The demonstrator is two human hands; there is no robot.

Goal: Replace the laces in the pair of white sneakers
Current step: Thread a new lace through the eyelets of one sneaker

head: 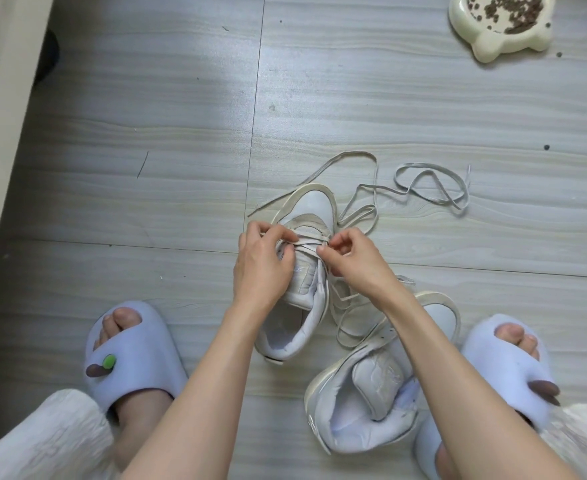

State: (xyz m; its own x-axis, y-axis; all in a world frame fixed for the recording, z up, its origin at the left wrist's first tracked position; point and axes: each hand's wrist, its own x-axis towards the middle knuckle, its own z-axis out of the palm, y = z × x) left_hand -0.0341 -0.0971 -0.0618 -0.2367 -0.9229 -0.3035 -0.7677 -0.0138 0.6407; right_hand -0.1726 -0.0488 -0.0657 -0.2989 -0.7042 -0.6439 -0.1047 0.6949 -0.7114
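Now both hands — left hand (261, 258), right hand (351, 258) — pinch the lace (307, 242) on the sneaker (314, 206).

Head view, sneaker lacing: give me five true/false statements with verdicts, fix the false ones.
1. Both hands work on the same sneaker. True: the left hand and right hand pinch the lace on the upper sneaker.
2. The second sneaker is fully laced. False: no lace shows in its eyelets.
3. A loose lace lies on the floor beyond the sneakers. True.
4. The pet bowl is empty. False: it holds dark kibble.
5. The person is barefoot. False: slippers are on both feet.
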